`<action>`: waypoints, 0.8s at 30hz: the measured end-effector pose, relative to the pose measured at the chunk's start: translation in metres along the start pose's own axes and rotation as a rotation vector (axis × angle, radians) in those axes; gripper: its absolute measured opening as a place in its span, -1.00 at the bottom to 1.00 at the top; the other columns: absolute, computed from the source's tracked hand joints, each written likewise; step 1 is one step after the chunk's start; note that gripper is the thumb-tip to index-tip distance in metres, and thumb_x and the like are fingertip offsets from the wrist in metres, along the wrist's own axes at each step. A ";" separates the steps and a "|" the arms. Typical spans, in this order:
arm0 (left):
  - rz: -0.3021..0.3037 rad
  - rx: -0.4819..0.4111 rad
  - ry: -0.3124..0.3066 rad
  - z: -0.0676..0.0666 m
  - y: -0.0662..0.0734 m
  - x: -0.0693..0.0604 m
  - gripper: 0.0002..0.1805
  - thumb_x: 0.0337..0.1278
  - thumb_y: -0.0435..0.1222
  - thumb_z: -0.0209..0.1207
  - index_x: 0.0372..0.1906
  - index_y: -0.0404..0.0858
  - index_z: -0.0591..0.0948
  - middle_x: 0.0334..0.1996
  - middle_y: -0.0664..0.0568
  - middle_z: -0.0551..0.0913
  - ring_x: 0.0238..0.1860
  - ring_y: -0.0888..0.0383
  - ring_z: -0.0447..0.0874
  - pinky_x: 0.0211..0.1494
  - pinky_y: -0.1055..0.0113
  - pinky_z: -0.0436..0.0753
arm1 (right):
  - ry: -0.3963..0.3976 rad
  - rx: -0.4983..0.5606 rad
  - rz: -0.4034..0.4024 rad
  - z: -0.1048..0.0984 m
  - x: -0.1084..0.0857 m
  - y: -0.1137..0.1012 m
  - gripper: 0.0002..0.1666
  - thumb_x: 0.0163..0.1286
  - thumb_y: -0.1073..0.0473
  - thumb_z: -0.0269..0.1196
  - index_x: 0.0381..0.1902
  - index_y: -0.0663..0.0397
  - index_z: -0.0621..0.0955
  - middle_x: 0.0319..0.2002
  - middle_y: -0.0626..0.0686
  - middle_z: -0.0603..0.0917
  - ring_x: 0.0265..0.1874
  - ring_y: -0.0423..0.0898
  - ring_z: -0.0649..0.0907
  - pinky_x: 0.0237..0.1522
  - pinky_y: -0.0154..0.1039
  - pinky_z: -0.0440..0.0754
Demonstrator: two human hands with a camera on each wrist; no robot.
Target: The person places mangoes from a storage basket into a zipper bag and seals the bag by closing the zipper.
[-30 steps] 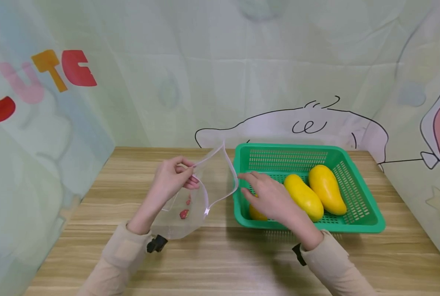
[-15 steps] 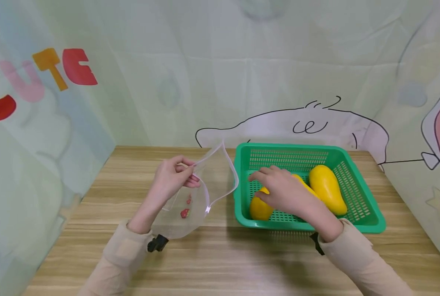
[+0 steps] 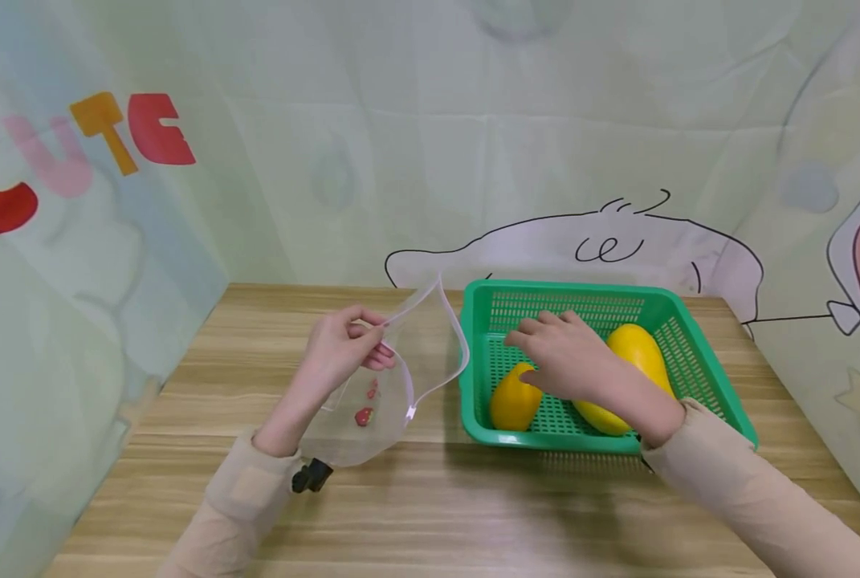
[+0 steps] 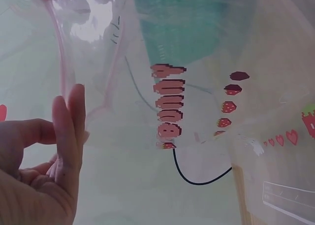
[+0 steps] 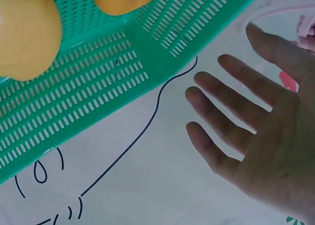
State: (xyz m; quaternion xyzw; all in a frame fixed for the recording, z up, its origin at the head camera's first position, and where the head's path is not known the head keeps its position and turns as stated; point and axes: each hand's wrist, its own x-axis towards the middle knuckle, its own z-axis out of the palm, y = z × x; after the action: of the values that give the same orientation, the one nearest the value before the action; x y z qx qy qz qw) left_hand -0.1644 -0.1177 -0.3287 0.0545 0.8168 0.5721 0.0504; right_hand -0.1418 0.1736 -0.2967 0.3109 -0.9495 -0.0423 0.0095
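Observation:
A clear zip bag point(image 3: 353, 445) with a pink-white rim and red strawberry prints stands with its mouth spread apart. My left hand point(image 3: 339, 349) pinches the near-left rim of this bag between thumb and fingers. Over the green basket point(image 3: 719, 393) hovers my right hand point(image 3: 574, 357), fingers spread and holding nothing, as the right wrist view also shows. One mango point(image 3: 514, 401) lies at the basket's left end, just below the thumb. Another mango point(image 3: 635, 349) and a third mango point(image 3: 606, 419) lie further right, partly hidden by the right hand and forearm.
The basket stands at the right on a wood-grain table point(image 3: 415, 514), close to the bag's right side. A printed cloth backdrop point(image 3: 430, 160) rises behind the table. A small black device point(image 3: 312, 475) is at the left wrist.
My right hand has moved right and slightly away from me, from the basket's left rim to over its middle. The left mango has come into fuller view. My left hand keeps holding the bag.

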 end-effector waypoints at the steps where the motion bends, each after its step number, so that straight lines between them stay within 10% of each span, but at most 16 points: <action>1: 0.001 0.003 0.000 0.000 0.000 0.000 -0.78 0.27 -0.44 0.04 -0.05 -0.49 0.52 -0.46 -0.28 0.74 -0.59 0.22 0.72 -0.40 0.29 0.77 | -0.017 -0.010 -0.009 0.001 0.000 0.001 -0.47 0.15 0.04 0.42 0.08 0.02 0.61 -0.01 0.04 0.67 -0.01 0.08 0.59 0.04 0.08 0.58; 24: -0.010 0.009 -0.014 0.003 0.000 0.000 -0.78 0.27 -0.42 0.06 -0.05 -0.46 0.54 -0.46 -0.25 0.74 -0.59 0.20 0.71 -0.46 0.35 0.74 | -0.158 -0.086 -0.288 0.027 0.017 0.008 -0.27 0.05 0.05 0.48 0.21 -0.11 0.51 0.20 0.01 0.55 0.19 0.04 0.48 0.32 0.15 0.39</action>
State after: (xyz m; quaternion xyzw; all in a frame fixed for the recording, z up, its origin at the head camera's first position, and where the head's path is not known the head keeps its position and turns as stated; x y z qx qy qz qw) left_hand -0.1639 -0.1145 -0.3297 0.0545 0.8192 0.5679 0.0589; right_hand -0.1615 0.1723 -0.3226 0.4388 -0.8902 -0.1081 -0.0582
